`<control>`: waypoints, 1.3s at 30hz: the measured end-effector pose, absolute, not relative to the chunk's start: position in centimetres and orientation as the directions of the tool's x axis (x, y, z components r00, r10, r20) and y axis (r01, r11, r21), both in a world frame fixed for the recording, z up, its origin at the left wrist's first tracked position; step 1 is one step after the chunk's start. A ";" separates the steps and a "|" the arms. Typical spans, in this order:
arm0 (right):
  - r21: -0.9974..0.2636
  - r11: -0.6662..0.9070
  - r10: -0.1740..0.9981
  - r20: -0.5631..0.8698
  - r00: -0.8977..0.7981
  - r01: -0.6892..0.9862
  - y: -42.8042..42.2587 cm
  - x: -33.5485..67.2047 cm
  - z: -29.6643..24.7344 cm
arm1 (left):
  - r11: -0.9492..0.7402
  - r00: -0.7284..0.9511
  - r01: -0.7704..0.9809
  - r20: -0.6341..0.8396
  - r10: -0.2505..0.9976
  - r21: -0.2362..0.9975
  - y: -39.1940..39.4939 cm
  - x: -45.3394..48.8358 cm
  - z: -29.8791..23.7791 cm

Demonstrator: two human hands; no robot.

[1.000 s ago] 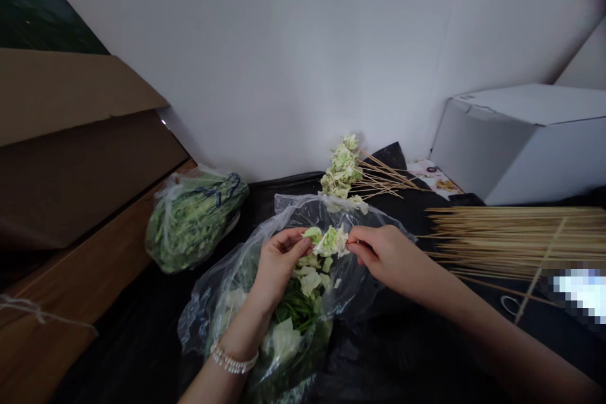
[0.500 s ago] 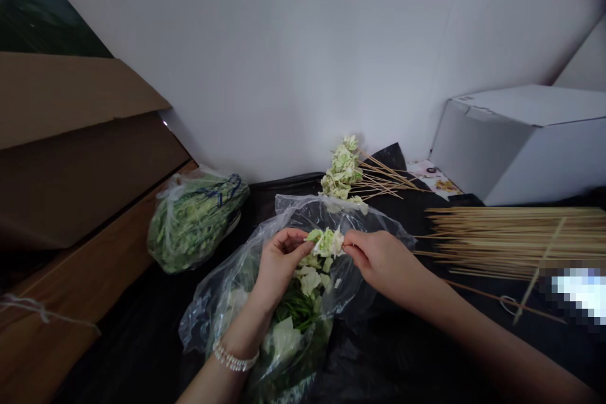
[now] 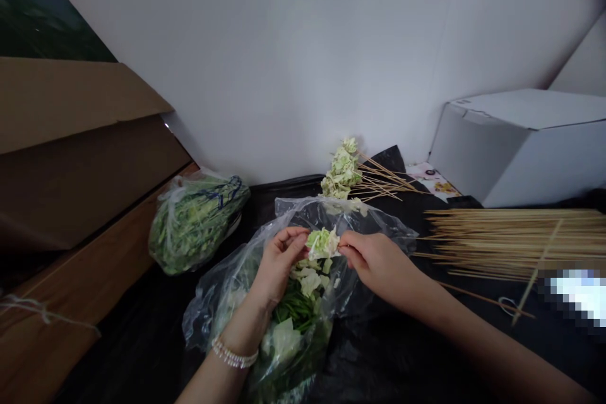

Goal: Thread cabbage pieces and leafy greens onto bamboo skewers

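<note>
Left hand, right hand both pinched on cabbage bunch, seemingly skewered, over bag rim; skewer pile well right.

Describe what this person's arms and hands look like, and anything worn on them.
Both forearms are bare, no sleeves in view. The left hand and right hand are ungloved. A bracelet of small pale beads circles the left wrist; the right wrist wears nothing.
</note>
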State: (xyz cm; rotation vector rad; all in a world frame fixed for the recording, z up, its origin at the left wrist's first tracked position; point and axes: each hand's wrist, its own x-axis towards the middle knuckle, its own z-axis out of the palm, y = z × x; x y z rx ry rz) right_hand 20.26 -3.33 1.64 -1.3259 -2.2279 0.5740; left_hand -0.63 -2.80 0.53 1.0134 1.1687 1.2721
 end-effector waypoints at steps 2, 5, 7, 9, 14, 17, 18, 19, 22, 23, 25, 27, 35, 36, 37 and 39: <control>-0.577 0.449 0.887 0.194 -0.419 0.683 -3.3 20.3 1.7 | 0.068 -0.026 -0.145 -0.072 0.997 0.987 -2.8 -0.7 0.4; -0.584 0.474 0.873 0.215 -0.437 0.659 -3.3 20.5 2.0 | 0.047 -0.022 -0.152 -0.051 0.998 0.987 -2.8 -0.8 0.2; -0.586 0.497 0.859 0.230 -0.457 0.640 -3.1 21.0 2.2 | 0.026 -0.028 -0.139 -0.030 0.999 0.990 -2.8 -0.8 0.1; -0.580 0.506 0.851 0.218 -0.477 0.638 -2.7 21.8 2.7 | 0.007 -0.050 -0.125 -0.013 0.999 0.992 -2.7 -0.9 0.1; -0.491 0.496 0.856 0.140 -0.497 0.716 -1.5 25.1 4.7 | -0.030 -0.135 -0.153 0.009 0.991 0.988 -2.6 -1.0 0.1; -0.468 0.491 0.864 0.150 -0.481 0.735 -0.8 26.9 6.2 | -0.036 -0.151 -0.181 0.008 0.988 0.983 -2.6 -1.0 0.2; -0.471 0.487 0.866 0.152 -0.477 0.735 -0.6 27.5 6.6 | -0.034 -0.157 -0.193 0.003 0.988 0.981 -2.6 -1.0 0.2; -0.479 0.484 0.868 0.153 -0.473 0.732 -0.3 28.0 6.9 | -0.029 -0.163 -0.208 -0.005 0.987 0.978 -2.6 -1.0 0.3; -0.590 0.437 0.890 0.172 -0.423 0.679 1.1 29.5 7.4 | -0.004 -0.163 -0.242 -0.037 0.986 0.970 -2.6 -0.9 0.5; -0.655 0.408 0.902 0.182 -0.392 0.636 1.7 29.9 7.3 | 0.006 -0.147 -0.233 -0.041 0.988 0.972 -2.6 -0.9 0.5; -0.785 0.346 0.927 0.200 -0.318 0.515 3.3 30.5 7.1 | 0.015 -0.107 -0.186 -0.035 0.994 0.982 -2.7 -0.9 0.4; -0.868 0.281 0.955 0.212 -0.208 0.410 5.4 30.8 6.7 | 0.018 -0.072 -0.138 -0.028 0.997 0.990 -2.7 -0.9 0.3; -0.886 0.075 0.977 0.158 0.146 0.458 15.9 30.8 2.9 | 0.028 0.055 -0.040 -0.026 0.998 0.999 -2.8 -0.7 0.1; -0.875 0.059 0.972 0.159 0.171 0.481 17.1 30.9 2.3 | 0.020 0.063 -0.020 -0.019 0.998 1.000 -2.8 -0.7 0.1; -0.861 0.044 0.969 0.161 0.190 0.507 18.2 31.0 1.8 | 0.011 0.069 0.000 -0.011 0.998 1.000 -2.7 -0.6 0.0; -0.828 0.013 0.962 0.163 0.219 0.560 20.0 31.0 0.8 | -0.007 0.082 0.039 0.004 0.997 0.999 -2.6 -0.4 -0.1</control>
